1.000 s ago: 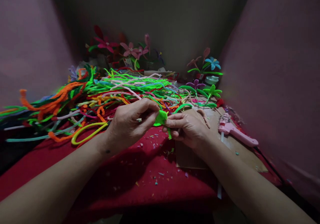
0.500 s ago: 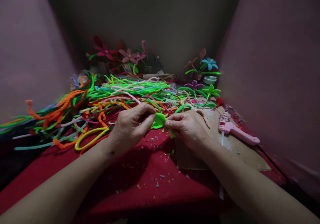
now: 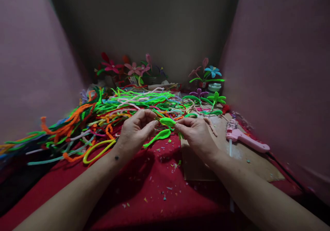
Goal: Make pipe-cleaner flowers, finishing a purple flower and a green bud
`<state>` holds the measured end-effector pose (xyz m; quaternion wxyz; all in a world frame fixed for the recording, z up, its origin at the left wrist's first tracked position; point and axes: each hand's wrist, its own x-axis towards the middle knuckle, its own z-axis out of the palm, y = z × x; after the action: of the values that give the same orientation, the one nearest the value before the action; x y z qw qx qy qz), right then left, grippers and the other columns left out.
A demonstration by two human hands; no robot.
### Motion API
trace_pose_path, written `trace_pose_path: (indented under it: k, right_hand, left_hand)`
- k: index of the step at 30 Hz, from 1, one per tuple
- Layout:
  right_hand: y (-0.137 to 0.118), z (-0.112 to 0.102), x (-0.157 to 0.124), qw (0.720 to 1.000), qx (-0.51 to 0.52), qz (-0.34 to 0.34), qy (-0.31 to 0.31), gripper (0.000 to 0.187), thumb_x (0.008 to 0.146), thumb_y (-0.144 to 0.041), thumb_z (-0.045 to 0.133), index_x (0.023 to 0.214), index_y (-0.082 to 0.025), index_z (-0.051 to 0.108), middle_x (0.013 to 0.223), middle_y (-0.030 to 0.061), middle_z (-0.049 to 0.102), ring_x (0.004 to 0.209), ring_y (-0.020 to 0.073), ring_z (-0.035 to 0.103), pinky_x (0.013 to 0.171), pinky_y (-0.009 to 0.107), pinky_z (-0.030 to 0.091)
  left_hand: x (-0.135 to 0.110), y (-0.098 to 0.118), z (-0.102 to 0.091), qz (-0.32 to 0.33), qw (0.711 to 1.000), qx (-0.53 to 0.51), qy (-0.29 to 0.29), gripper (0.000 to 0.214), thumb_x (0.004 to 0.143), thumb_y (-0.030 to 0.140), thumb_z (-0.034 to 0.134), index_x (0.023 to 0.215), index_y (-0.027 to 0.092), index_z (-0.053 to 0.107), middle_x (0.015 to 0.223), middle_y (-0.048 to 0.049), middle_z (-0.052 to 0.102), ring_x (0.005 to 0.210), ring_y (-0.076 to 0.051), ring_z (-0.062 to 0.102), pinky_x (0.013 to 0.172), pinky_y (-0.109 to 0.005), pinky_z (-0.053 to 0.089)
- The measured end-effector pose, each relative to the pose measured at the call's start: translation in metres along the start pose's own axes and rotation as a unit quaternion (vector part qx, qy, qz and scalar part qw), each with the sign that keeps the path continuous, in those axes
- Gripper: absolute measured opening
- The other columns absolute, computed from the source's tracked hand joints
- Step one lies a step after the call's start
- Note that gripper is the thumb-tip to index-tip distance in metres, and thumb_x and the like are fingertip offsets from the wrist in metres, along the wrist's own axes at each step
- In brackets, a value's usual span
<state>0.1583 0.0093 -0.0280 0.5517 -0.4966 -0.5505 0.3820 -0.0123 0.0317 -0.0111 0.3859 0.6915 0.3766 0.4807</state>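
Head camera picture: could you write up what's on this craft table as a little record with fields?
Left hand: pinches one end of the green leaf piece
Right hand: pinches its other end
Behind the hands: pile of pipe cleaners, finished flowers at the back
Right side: pink glue gun lying on cardboard
Surface: red cloth

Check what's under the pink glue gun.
The glue gun lies on a cardboard sheet, which sits on the red cloth. The right hand, pinching a green leaf, covers the sheet's left part; what lies beneath the sheet is hidden.
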Motion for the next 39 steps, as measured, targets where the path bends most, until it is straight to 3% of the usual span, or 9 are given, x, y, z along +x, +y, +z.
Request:
trace_pose_path:
  k: [5, 11, 20, 24, 32, 39]
  right_hand:
    - [-0.002, 0.002, -0.004, 0.993, -0.092, -0.065, 0.022, 0.014, 0.074, -0.018, 0.057, 0.071, -0.014, 0.07, 0.066, 0.0036, 0.068, 0.063, 0.0146, 0.057, 0.063, 0.028, 0.042]
    - [-0.003, 0.004, -0.004, 0.99, -0.107, -0.095, 0.005, 0.016, 0.076, -0.017, 0.055, 0.071, -0.014, 0.07, 0.066, 0.0039, 0.067, 0.063, 0.0146, 0.057, 0.062, 0.027, 0.042]
    - [-0.026, 0.001, 0.006, 0.995, -0.078, -0.018, -0.054, 0.013, 0.069, -0.015, 0.059, 0.059, -0.013, 0.067, 0.05, -0.0027, 0.053, 0.049, 0.0077, 0.041, 0.049, 0.022, 0.033]
    - [-0.017, 0.003, 0.012, 0.998, -0.003, 0.01, -0.062, 0.01, 0.065, -0.02, 0.062, 0.06, -0.013, 0.068, 0.051, -0.0021, 0.054, 0.049, 0.0078, 0.041, 0.049, 0.022, 0.032]
    - [-0.003, -0.001, 0.01, 0.997, 0.029, 0.022, -0.072, 0.013, 0.063, -0.022, 0.062, 0.065, -0.013, 0.07, 0.058, 0.0016, 0.061, 0.057, 0.0119, 0.049, 0.057, 0.026, 0.038]
    - [-0.002, -0.001, 0.007, 0.99, 0.086, 0.086, -0.068, 0.011, 0.061, -0.021, 0.065, 0.067, -0.012, 0.067, 0.048, -0.0043, 0.051, 0.042, 0.0051, 0.035, 0.044, 0.022, 0.028]
  left_hand:
    - [-0.005, -0.005, 0.003, 0.087, 0.993, 0.08, 0.015, 0.007, 0.078, 0.022, 0.062, 0.081, 0.016, 0.06, 0.065, 0.0026, 0.059, 0.052, -0.007, 0.052, 0.048, -0.017, 0.043]
    - [-0.005, -0.014, 0.0, 0.146, 0.98, 0.128, 0.038, 0.006, 0.082, 0.022, 0.057, 0.081, 0.017, 0.061, 0.068, 0.0019, 0.059, 0.056, -0.007, 0.053, 0.052, -0.016, 0.044]
    - [-0.003, -0.015, -0.004, 0.15, 0.987, 0.048, 0.021, 0.006, 0.083, 0.022, 0.057, 0.084, 0.017, 0.06, 0.057, 0.0041, 0.053, 0.047, -0.007, 0.05, 0.047, -0.019, 0.043]
    - [-0.001, -0.016, -0.007, 0.169, 0.982, 0.078, 0.014, 0.006, 0.083, 0.021, 0.056, 0.085, 0.017, 0.061, 0.059, 0.0035, 0.055, 0.047, -0.006, 0.05, 0.047, -0.018, 0.043]
    - [-0.004, -0.015, -0.005, 0.233, 0.955, 0.183, -0.006, 0.007, 0.082, 0.015, 0.055, 0.087, 0.014, 0.06, 0.072, -0.0011, 0.062, 0.059, -0.007, 0.055, 0.056, -0.018, 0.045]
    - [-0.006, -0.012, -0.004, 0.268, 0.943, 0.197, -0.025, 0.008, 0.082, 0.012, 0.055, 0.088, 0.015, 0.058, 0.071, -0.0012, 0.062, 0.063, -0.009, 0.059, 0.06, -0.019, 0.047]
